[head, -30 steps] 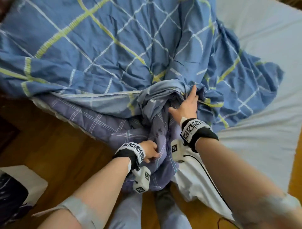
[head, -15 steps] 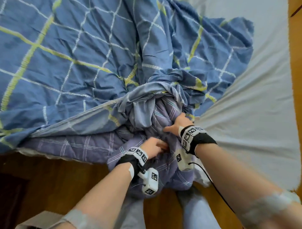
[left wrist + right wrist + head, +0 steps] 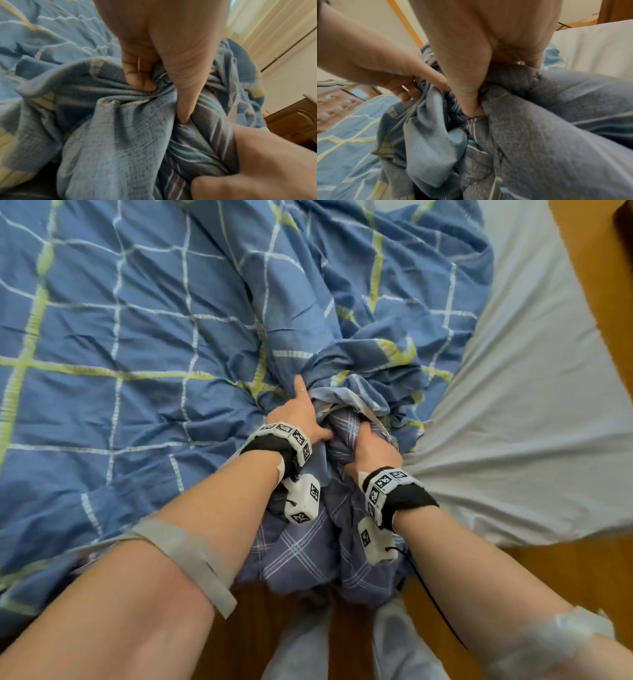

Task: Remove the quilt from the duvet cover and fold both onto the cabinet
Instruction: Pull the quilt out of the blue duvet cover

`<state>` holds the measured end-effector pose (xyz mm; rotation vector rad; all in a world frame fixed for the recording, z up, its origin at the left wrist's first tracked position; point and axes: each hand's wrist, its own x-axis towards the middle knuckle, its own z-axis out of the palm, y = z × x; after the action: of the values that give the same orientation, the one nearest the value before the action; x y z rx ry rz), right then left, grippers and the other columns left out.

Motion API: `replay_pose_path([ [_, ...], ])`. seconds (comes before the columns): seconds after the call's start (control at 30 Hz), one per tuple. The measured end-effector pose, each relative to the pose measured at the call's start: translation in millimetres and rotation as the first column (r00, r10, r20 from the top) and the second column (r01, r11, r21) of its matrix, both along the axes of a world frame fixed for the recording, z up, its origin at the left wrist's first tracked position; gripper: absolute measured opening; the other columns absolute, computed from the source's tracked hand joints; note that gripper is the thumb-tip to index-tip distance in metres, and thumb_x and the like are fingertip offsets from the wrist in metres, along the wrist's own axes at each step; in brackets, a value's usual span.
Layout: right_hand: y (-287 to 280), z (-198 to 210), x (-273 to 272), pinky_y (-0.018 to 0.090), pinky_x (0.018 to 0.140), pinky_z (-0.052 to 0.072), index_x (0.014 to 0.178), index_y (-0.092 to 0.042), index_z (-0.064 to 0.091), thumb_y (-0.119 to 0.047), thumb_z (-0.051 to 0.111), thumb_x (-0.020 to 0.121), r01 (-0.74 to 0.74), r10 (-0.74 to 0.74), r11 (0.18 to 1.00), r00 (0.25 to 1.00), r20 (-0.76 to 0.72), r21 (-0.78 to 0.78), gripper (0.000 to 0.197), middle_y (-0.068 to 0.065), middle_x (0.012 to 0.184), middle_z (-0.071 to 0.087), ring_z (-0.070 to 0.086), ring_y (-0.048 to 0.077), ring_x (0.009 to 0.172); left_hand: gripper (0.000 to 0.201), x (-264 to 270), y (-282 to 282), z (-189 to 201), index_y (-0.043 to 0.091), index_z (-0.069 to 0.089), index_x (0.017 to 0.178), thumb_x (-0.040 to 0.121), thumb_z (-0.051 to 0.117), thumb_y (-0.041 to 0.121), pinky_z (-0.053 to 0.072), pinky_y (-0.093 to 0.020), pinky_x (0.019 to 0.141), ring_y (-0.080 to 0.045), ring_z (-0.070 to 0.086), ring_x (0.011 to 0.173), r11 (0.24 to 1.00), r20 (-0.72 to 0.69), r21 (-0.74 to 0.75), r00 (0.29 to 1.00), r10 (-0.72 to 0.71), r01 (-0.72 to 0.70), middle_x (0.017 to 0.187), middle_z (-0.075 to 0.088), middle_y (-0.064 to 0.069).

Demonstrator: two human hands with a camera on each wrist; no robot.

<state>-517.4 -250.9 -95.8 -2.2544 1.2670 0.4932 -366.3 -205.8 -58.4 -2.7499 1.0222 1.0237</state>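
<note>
Quilt [image 3: 301,549], grey-violet with pale plaid lines, emerging from the bunched mouth of the duvet cover [image 3: 137,330], blue with white and yellow-green grid, at the near edge of the bed. Left hand [image 3: 296,414]: fingers [image 3: 137,75] pinching the gathered cover rim, index extended. Right hand [image 3: 371,448]: fingers clenched on the quilt just beside the opening. Cover spreads crumpled across the bed; pale grey sheet [image 3: 531,405] bare at right. Wooden floor [image 3: 565,570] below; wooden furniture [image 3: 295,121] and curtain [image 3: 267,27] beyond.
</note>
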Motion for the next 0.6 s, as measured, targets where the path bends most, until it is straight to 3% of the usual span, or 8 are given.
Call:
replay_pose_path([
  [0.1, -5.4, 3.3, -11.8, 0.042, 0.078, 0.048, 0.126, -0.011, 0.037, -0.019, 0.070, 0.078, -0.003, 0.003, 1.000, 0.999, 0.043, -0.006, 0.058, 0.014, 0.116, 0.060, 0.062, 0.036, 0.107, 0.066, -7.7, 0.2, -8.1, 0.009, 0.047, 0.128, 0.078, 0.074, 0.042, 0.046, -0.039, 0.079, -0.035, 0.063, 0.108, 0.998, 0.088, 0.024, 0.995, -0.052, 0.050, 0.119, 0.064, -0.014],
  [0.13, -8.8, 7.0, -16.3, 0.042, 0.080, 0.048, 0.127, -0.012, 0.037, -0.018, 0.069, 0.079, -0.016, 0.017, 0.999, 0.998, 0.061, -0.028, 0.057, 0.014, 0.117, 0.060, 0.061, 0.036, 0.108, 0.045, -9.6, 3.8, -6.7, 0.011, 0.054, 0.120, 0.083, 0.069, 0.033, 0.046, -0.039, 0.078, -0.036, 0.063, 0.107, 0.996, 0.167, 0.023, 0.982, -0.084, 0.082, 0.117, 0.065, -0.014],
  [0.2, -18.7, 19.8, -24.7, 0.044, 0.081, 0.046, 0.129, -0.013, 0.037, -0.018, 0.067, 0.081, -0.059, 0.066, 0.995, 0.994, 0.085, -0.085, 0.057, 0.013, 0.119, 0.059, 0.058, 0.036, 0.111, 0.026, -8.7, 10.6, 2.1, 0.012, 0.057, 0.113, 0.088, 0.060, 0.019, 0.044, -0.039, 0.076, -0.038, 0.063, 0.106, 0.996, 0.296, 0.012, 0.951, -0.091, 0.091, 0.113, 0.066, -0.017],
  [0.3, -38.7, 50.6, -33.5, 0.047, 0.079, 0.045, 0.132, -0.016, 0.034, -0.020, 0.068, 0.081, -0.096, 0.112, 0.984, 0.989, 0.096, -0.152, 0.061, 0.010, 0.121, 0.057, 0.055, 0.036, 0.113, 0.025, -4.8, 4.3, 28.8, 0.014, 0.054, 0.115, 0.090, 0.055, 0.014, 0.045, -0.039, 0.076, -0.038, 0.063, 0.106, 0.998, 0.377, -0.029, 0.926, -0.033, 0.047, 0.113, 0.066, -0.017],
  [0.47, -71.9, 102.1, -59.3, 0.041, 0.068, 0.039, 0.124, -0.023, 0.037, -0.016, 0.059, 0.083, -0.086, 0.110, 0.977, 0.987, 0.113, -0.197, 0.047, 0.005, 0.117, 0.058, 0.055, 0.033, 0.109, 0.026, -7.9, -36.3, 77.9, 0.014, 0.052, 0.116, 0.091, 0.050, 0.007, 0.042, -0.038, 0.073, -0.036, 0.063, 0.107, 0.997, 0.403, -0.081, 0.915, 0.015, 0.019, 0.113, 0.067, -0.015],
  [0.6, -79.7, 117.5, -90.0, 0.039, 0.068, 0.041, 0.118, -0.024, 0.041, -0.013, 0.060, 0.080, -0.147, 0.179, 0.946, 0.980, 0.088, -0.290, 0.043, 0.003, 0.109, 0.059, 0.056, 0.032, 0.105, 0.027, -8.1, -54.4, 90.1, 0.013, 0.053, 0.118, 0.093, 0.047, 0.006, 0.043, -0.038, 0.074, -0.036, 0.063, 0.109, 0.995, 0.412, -0.098, 0.911, 0.008, 0.035, 0.116, 0.066, -0.015],
])
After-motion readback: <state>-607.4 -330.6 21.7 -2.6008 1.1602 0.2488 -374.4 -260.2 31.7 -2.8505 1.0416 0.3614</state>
